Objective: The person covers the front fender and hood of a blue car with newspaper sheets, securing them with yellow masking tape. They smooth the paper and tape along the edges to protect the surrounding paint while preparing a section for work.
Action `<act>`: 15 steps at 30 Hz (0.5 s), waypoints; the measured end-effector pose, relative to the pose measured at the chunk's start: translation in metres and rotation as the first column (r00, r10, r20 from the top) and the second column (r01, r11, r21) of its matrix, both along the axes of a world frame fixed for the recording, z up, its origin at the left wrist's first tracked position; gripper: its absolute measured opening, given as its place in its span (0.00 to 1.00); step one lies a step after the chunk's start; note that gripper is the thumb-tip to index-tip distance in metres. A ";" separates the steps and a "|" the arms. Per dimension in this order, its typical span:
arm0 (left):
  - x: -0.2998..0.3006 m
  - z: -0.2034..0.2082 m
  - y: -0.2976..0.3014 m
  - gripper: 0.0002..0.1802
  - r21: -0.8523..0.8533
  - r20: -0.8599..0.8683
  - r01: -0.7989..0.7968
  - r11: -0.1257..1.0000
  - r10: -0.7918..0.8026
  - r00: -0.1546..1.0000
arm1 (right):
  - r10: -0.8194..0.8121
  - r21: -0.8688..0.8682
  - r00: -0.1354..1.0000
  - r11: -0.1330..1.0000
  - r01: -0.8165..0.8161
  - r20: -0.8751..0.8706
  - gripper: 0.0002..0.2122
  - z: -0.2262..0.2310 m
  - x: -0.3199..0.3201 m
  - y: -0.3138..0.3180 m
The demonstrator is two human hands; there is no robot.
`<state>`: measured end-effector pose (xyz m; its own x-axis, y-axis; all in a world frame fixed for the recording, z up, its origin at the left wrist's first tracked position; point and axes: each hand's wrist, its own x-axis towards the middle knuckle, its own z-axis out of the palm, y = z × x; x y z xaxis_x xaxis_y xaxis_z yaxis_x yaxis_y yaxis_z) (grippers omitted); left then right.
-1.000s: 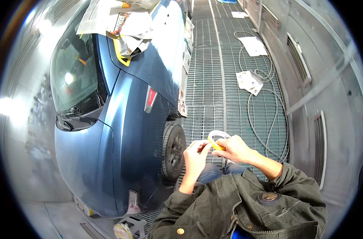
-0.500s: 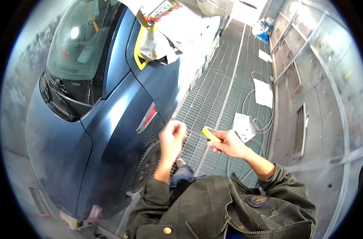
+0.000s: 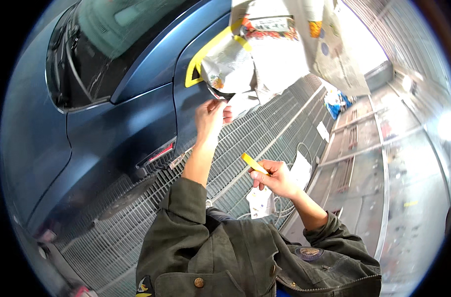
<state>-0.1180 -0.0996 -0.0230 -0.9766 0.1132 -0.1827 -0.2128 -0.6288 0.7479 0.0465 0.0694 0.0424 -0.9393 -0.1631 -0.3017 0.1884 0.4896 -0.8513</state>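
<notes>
1. Gripping in head view: right hand (image 3: 275,178) is holding a yellow tape roll (image 3: 251,162), seen edge-on, thumb against fingers, above floor grating (image 3: 280,123).
2. Tape roll is sitting clear of the car, right of left forearm.
3. Left hand (image 3: 210,119) is reaching up to the newspaper (image 3: 280,52), fingers curling by its lower edge; can't tell if pinching or touching.
4. Newspaper is hanging at the side of the blue car (image 3: 126,116), yellow tape strips (image 3: 204,51) bordering it.
5. White sheets (image 3: 260,203) are lying beyond right hand.
</notes>
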 end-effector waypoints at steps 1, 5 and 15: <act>0.000 0.003 -0.001 0.10 0.003 -0.007 -0.049 0.999 0.049 0.999 | 0.039 -0.004 0.999 0.999 -0.039 -0.006 0.11 0.001 -0.012 0.003; -0.001 0.000 0.004 0.09 -0.026 -0.069 -0.190 0.981 0.188 0.980 | 0.236 0.080 0.972 0.969 -0.234 -0.018 0.11 0.009 -0.054 0.015; 0.028 -0.017 0.001 0.10 0.140 -0.163 -0.193 0.971 0.214 0.963 | 0.365 0.236 0.907 0.919 -0.315 -0.210 0.12 0.031 -0.092 0.006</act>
<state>-0.0899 -0.0990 -0.0400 -0.9967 -0.0806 -0.0036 0.0568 -0.7334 0.6774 -0.0456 0.0756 0.0732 -0.8849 -0.4479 -0.1278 -0.2208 0.6449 -0.7317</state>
